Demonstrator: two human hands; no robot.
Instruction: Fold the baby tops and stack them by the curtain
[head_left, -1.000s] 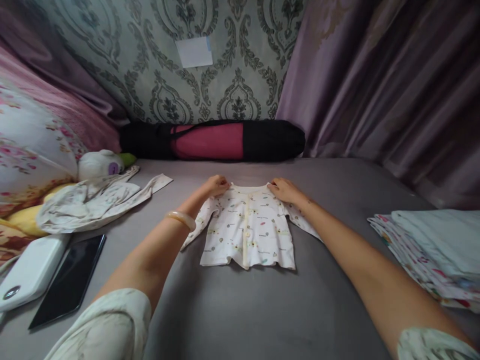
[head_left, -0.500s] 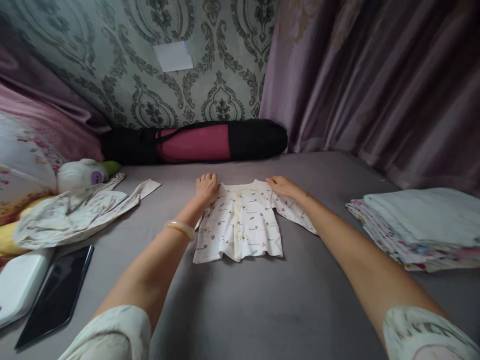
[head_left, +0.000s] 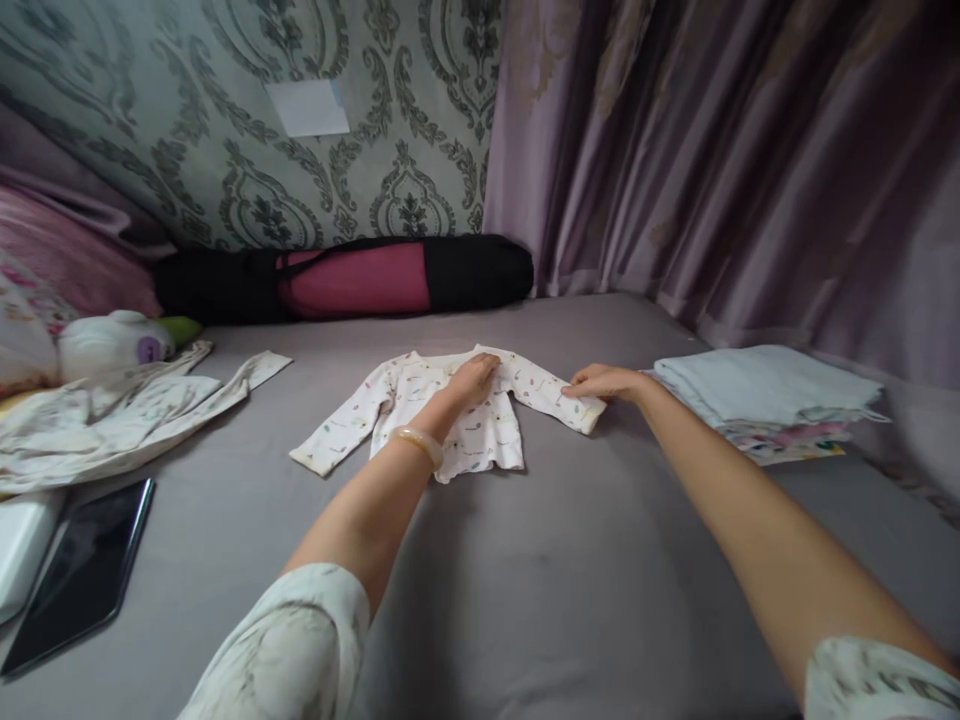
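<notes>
A small white baby shirt (head_left: 491,435) with a tiny print lies spread on the grey bed sheet (head_left: 570,560), both sleeves stretched outward. My left hand (head_left: 474,378), with a pale bangle (head_left: 420,445) at its wrist, rests on the upper right of the shirt near the shoulder, fingers bent and closed on the cloth. Part of the shirt's front is hidden under that hand and forearm. At the right sleeve, my right hand (head_left: 606,383) pinches the upper edge near the cuff between thumb and fingers.
A folded cloth stack (head_left: 765,390) lies at right. On the left are a crumpled printed garment (head_left: 142,410), a plush toy (head_left: 112,345), a black tablet-like slab (head_left: 82,570) and a white object (head_left: 26,545). A black and pink long bag (head_left: 360,280) lies along the wall, beside purple curtains (head_left: 600,150).
My left hand has moved from the shirt's left shoulder across to its right shoulder. My right hand has slid from the right shoulder out to the sleeve end. The view has turned right.
</notes>
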